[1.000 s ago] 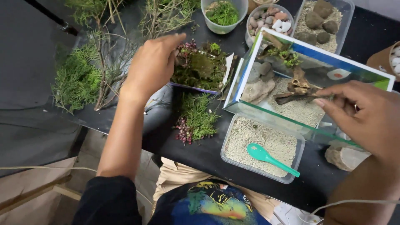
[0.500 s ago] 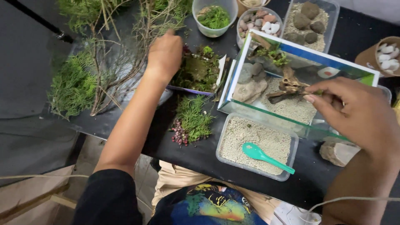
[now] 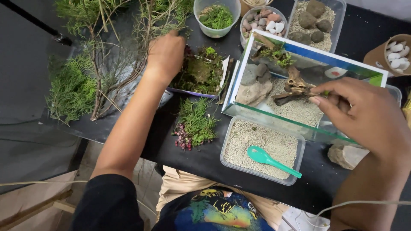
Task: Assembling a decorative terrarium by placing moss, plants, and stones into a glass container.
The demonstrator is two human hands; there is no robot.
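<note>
The left hand [image 3: 166,54] reaches forward across the black worktop [image 3: 205,160], fingers curled down into the loose branches [image 3: 124,55] just beside a flat tray of moss [image 3: 200,73]; what it grips, if anything, I cannot tell, since the fingertips are hidden among the twigs. The right hand [image 3: 368,115] hangs over the near glass wall of the small tank [image 3: 299,81], thumb and fingers pinched narrowly together at the end of a dark piece of driftwood [image 3: 295,87], which lies inside the tank on pale sand beside a grey stone [image 3: 253,92]. Judging by the pinch, the hand steadies or places the wood from above, because the open top is the only way in.

The supplies ring the tank within arm's reach: a clear tub of sand [image 3: 261,147] with a green scoop [image 3: 269,159] lying in it sits just in front of the tank, a sprig of greenery with small red berries [image 3: 195,126] lies to its left, and tubs of pebbles [image 3: 263,23], rocks [image 3: 314,19] and green cuttings [image 3: 216,17] stand behind.

Free room is scarce. The sand tub nearly touches the tank's front wall and sits near the worktop's near edge. A rough stone [image 3: 346,155] lies near that edge below the right wrist. The barest stretch of worktop is between the sprig and the near edge.
</note>
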